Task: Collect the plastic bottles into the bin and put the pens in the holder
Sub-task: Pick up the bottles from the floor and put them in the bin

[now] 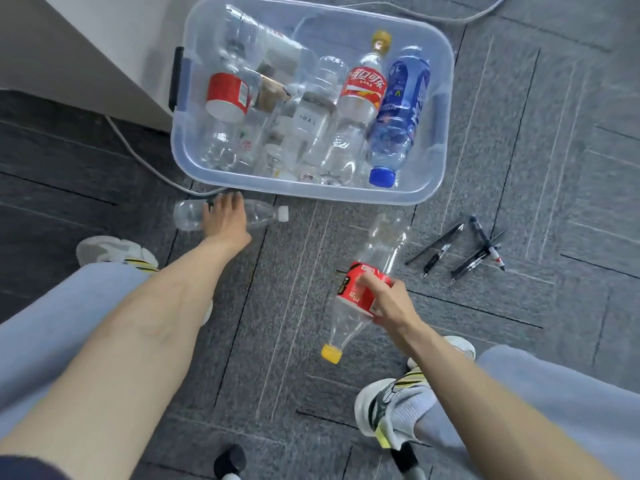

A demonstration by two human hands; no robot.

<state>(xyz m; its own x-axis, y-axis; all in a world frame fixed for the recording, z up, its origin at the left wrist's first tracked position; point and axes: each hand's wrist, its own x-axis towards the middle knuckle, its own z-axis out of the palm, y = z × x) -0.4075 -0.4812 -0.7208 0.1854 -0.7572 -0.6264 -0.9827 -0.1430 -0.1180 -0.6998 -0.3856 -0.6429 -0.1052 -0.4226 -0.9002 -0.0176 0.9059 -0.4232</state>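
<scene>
A clear plastic bin [429, 188] stands on the carpet ahead and holds several bottles, among them a blue one [401, 112] and a red-labelled one [362, 91]. My left hand [225, 220] rests over a clear bottle with a white cap [263, 214] that lies on the floor just before the bin; its fingers curl on the bottle. My right hand [388, 299] grips a clear bottle with a red label and yellow cap [356, 289], held above the floor with the cap toward me. Several black pens [464, 251] lie to the right. No pen holder is in view.
A white cabinet [86, 46] stands at the far left, with a grey cable [145, 161] running along the floor past the bin. My knees and white shoes [391, 410] frame the near floor. Black chair feet [228, 462] show at the bottom.
</scene>
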